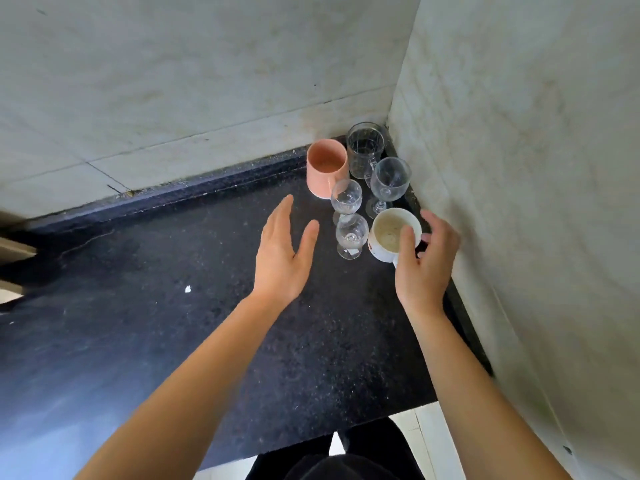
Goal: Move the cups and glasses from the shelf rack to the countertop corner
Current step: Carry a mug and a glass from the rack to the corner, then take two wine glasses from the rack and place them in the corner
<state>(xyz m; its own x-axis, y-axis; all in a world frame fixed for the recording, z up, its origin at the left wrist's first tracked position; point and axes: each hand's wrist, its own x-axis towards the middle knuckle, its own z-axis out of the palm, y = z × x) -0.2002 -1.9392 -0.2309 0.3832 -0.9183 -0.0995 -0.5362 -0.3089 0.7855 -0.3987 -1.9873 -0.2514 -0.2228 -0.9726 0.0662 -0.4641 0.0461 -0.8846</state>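
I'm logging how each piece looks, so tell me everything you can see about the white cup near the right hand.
The white cup is a short, round, ceramic-looking cup with red marks low on its side. Its inside looks stained beige and holds no liquid. It stands upright on the black countertop, close to the right wall. The right hand touches its rim with the thumb; whether the grip is closed is unclear.

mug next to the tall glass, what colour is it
Pink, seen best in the head view: mug.

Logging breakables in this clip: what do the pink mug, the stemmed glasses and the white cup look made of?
Pink mug: likely ceramic, opaque and matte. Stemmed glasses: clear glass, see-through with highlights. White cup: probably glazed ceramic, opaque, stained inside.
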